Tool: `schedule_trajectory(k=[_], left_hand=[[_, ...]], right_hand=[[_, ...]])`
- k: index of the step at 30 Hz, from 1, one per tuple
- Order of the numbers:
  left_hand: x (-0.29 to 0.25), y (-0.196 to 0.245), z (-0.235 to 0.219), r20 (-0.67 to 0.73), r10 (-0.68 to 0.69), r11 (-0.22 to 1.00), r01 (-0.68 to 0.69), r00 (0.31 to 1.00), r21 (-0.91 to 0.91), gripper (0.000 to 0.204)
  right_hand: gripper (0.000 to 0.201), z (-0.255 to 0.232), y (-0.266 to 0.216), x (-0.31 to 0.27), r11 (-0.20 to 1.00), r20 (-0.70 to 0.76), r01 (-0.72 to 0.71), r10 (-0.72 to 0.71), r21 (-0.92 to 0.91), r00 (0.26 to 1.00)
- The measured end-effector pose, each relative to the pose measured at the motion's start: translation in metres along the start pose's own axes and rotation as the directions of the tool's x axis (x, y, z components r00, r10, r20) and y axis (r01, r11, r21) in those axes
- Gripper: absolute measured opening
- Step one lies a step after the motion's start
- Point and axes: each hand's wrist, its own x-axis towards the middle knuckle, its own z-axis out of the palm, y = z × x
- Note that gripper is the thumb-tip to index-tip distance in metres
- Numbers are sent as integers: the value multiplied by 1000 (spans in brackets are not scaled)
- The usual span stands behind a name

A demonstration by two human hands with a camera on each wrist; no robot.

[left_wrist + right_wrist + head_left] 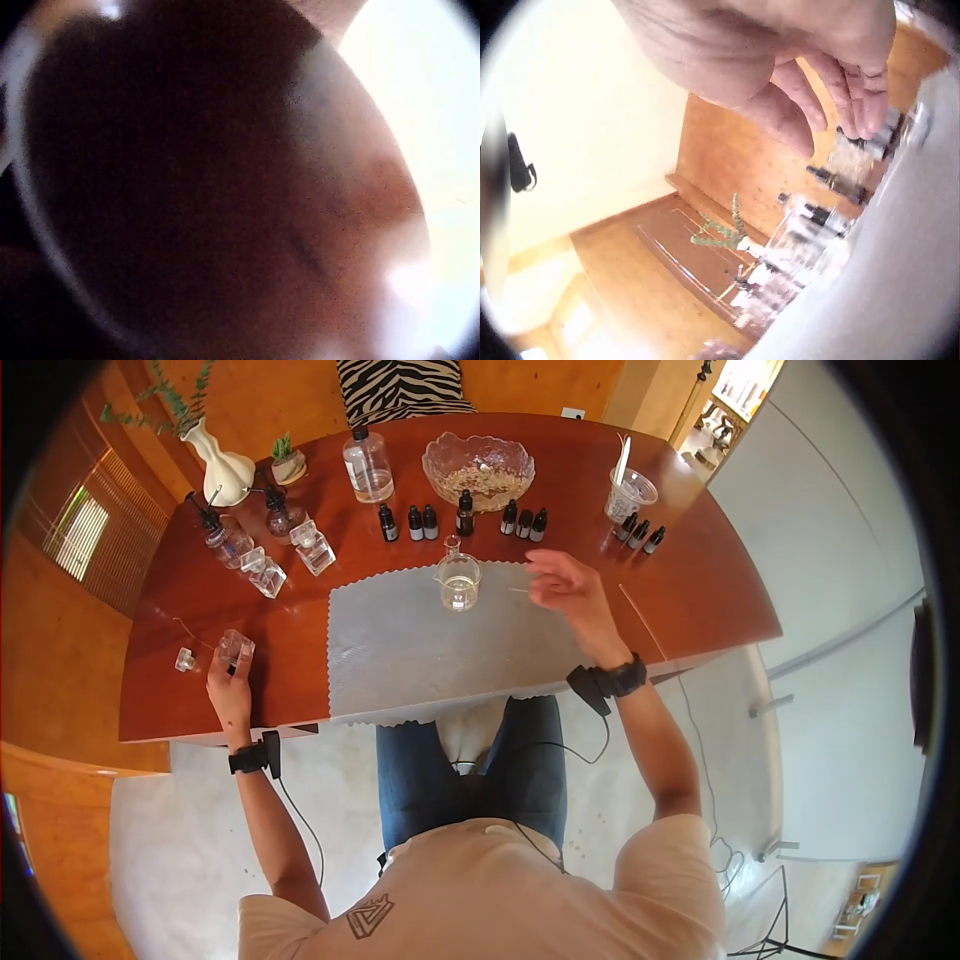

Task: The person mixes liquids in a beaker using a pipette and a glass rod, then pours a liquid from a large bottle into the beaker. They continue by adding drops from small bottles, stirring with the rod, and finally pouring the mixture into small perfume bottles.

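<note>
At the table's left side my left hand [229, 688] grips a small clear glass bottle [237, 647], its fingers around the glass. A small clear stopper [185, 659] lies to the left of that hand. My right hand [568, 598] hovers over the right part of the grey mat [430, 660], fingers loosely bent; in the right wrist view nothing shows between the thumb [784, 124] and fingers. A thin pale stick [518, 590] shows beside its fingertips. A glass beaker [459, 582] with pale liquid stands left of this hand, a small flask [452, 546] behind it. The left wrist view is dark and blurred.
Several dark dropper bottles [465, 515] line the back of the mat. Behind them stand a large bottle [368, 468] and a glass bowl [480, 475]. Square glass bottles [313, 548] and a white vase [225, 470] are at left; a plastic cup [630, 495] and wooden stick [642, 620] at right.
</note>
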Motion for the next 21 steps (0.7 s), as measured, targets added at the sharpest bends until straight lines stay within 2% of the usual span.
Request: schedule_trajectory(k=[1, 4, 8, 10, 12, 13, 16, 18, 20, 21], left_hand=[[-1, 0, 1, -11, 9, 1000, -9, 1000, 5, 37], [-2, 2, 2, -20, 13, 1000, -13, 1000, -19, 36], [-1, -6, 2, -26, 41, 999, -42, 999, -24, 37], [-1, -4, 0, -29, 10, 1000, -11, 1000, -14, 39], [-2, -3, 1, -32, -27, 1000, 26, 999, -14, 39], [-4, 4, 0, -50, 24, 1000, -24, 998, 8, 38], [1, -14, 5, -55, 51, 998, -52, 997, -25, 37], [-4, 2, 0, -63, 6, 1000, -5, 998, 21, 38], [-4, 3, -3, -86, -16, 997, 22, 996, 72, 41], [-5, 3, -5, -76, -42, 998, 45, 996, 42, 40]], right_hand=[[63, 9, 1, 2, 990, 53, -12, 5, 138, 999], [76, 41, 2, 11, 983, 146, -8, -20, 185, 989], [80, 65, 18, 32, 963, 242, -29, -39, 269, 969], [79, 70, 13, 36, 958, 287, -69, -15, 279, 958], [75, 76, 18, 45, 989, 286, -27, -16, 146, 958], [74, 77, 22, 45, 997, 282, -10, -12, 77, 959], [66, 78, 22, 46, 996, 266, 86, -76, -25, 961], [61, 98, 10, 41, 969, 258, 84, -144, 232, 955], [61, 122, -16, 36, 963, 333, 57, -146, 262, 931], [61, 138, -28, 37, 962, 359, 41, -140, 270, 923]])
